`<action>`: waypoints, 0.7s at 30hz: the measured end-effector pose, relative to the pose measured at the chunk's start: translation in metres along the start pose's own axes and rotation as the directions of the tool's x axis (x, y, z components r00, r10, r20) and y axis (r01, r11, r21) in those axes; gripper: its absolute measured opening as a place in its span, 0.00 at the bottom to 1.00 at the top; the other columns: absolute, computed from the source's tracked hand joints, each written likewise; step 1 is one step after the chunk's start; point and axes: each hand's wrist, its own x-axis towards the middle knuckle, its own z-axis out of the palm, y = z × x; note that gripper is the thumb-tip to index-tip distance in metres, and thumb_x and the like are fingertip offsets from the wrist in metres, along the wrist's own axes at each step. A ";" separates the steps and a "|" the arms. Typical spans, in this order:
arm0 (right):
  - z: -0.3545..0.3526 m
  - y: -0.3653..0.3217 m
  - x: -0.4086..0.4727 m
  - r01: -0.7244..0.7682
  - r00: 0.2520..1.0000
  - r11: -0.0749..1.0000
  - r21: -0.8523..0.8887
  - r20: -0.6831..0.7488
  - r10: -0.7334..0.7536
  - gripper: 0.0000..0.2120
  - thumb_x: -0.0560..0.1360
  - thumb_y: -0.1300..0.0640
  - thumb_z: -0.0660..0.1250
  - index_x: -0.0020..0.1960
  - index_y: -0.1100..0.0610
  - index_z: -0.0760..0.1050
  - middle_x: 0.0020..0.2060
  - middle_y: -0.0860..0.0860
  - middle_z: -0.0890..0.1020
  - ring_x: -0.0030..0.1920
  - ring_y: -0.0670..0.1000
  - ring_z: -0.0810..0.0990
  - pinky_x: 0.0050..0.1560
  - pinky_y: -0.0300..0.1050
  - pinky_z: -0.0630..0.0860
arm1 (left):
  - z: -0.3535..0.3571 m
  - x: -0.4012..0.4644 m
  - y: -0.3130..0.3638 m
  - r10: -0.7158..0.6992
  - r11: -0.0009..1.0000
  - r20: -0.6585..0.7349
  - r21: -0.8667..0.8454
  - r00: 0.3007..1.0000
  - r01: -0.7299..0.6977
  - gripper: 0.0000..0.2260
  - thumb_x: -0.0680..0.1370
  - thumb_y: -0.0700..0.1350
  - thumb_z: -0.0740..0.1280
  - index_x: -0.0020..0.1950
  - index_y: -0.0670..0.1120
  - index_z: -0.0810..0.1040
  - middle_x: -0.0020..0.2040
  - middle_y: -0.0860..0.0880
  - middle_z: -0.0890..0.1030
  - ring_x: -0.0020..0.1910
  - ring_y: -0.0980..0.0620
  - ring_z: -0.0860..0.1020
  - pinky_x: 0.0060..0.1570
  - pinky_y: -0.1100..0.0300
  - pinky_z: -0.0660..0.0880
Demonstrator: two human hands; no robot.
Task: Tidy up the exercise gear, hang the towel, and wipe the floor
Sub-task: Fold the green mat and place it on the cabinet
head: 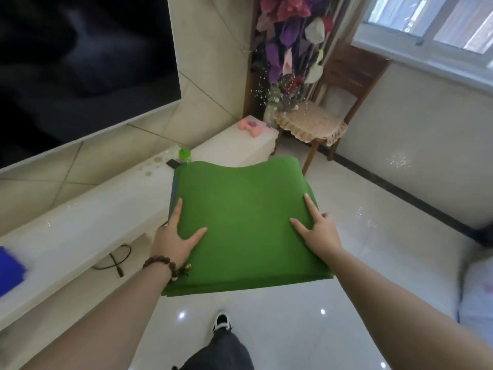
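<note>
A folded green exercise mat (240,222) is held up flat in front of me, above the glossy white floor. My left hand (174,236) grips its left edge, thumb on top, a bead bracelet on that wrist. My right hand (316,231) grips the right edge the same way. A pink dumbbell (252,126) lies on the far end of the low white cabinet (80,236). A blue cloth (10,271) shows at the left edge, on the cabinet top.
A dark TV (80,62) hangs above the cabinet. A green-capped bottle (184,154) and a small dark device stand on it. A wooden chair (314,124) with flowers stands in the far corner under a window. A cable lies in the cabinet shelf. My shoe (222,320) is below.
</note>
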 end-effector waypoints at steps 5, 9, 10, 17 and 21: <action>-0.003 -0.026 0.110 0.008 0.999 1.000 -0.017 0.037 -0.007 0.35 0.73 0.36 0.63 0.72 0.29 0.46 0.57 0.55 0.66 0.56 0.56 0.73 0.62 0.50 0.71 | 0.016 0.102 0.026 -0.058 0.998 0.000 0.023 0.998 0.058 0.42 0.69 0.67 0.68 0.73 0.71 0.42 0.48 0.45 0.76 0.41 0.49 0.76 0.43 0.58 0.74; -0.008 -0.032 0.174 0.015 0.998 0.998 -0.057 0.063 -0.012 0.36 0.71 0.33 0.62 0.72 0.29 0.44 0.57 0.55 0.66 0.56 0.56 0.73 0.61 0.52 0.73 | 0.030 0.153 0.046 -0.076 0.997 0.000 0.011 0.997 0.076 0.42 0.69 0.67 0.68 0.71 0.74 0.40 0.46 0.47 0.73 0.41 0.49 0.75 0.44 0.57 0.74; -0.010 -0.033 0.190 0.020 0.997 0.998 -0.062 0.070 -0.015 0.37 0.71 0.32 0.62 0.72 0.29 0.44 0.56 0.54 0.66 0.55 0.55 0.73 0.61 0.52 0.73 | 0.035 0.164 0.052 -0.078 0.997 -0.007 0.008 0.997 0.078 0.42 0.69 0.67 0.68 0.71 0.73 0.40 0.46 0.47 0.73 0.41 0.49 0.75 0.44 0.58 0.74; -0.023 -0.032 0.311 0.120 0.988 0.990 -0.076 0.111 -0.111 0.38 0.70 0.33 0.63 0.72 0.30 0.45 0.53 0.54 0.66 0.53 0.56 0.73 0.61 0.53 0.72 | 0.079 0.236 0.091 -0.145 0.989 -0.063 -0.015 0.987 0.144 0.42 0.70 0.67 0.67 0.71 0.73 0.40 0.45 0.48 0.71 0.42 0.48 0.75 0.43 0.58 0.73; -0.037 -0.028 0.394 0.191 0.973 0.976 -0.106 0.155 -0.174 0.38 0.70 0.33 0.63 0.73 0.30 0.45 0.51 0.53 0.66 0.48 0.53 0.73 0.59 0.52 0.73 | 0.115 0.280 0.125 -0.197 0.980 -0.128 -0.026 0.972 0.195 0.42 0.70 0.66 0.67 0.71 0.73 0.40 0.47 0.46 0.72 0.42 0.48 0.75 0.45 0.58 0.73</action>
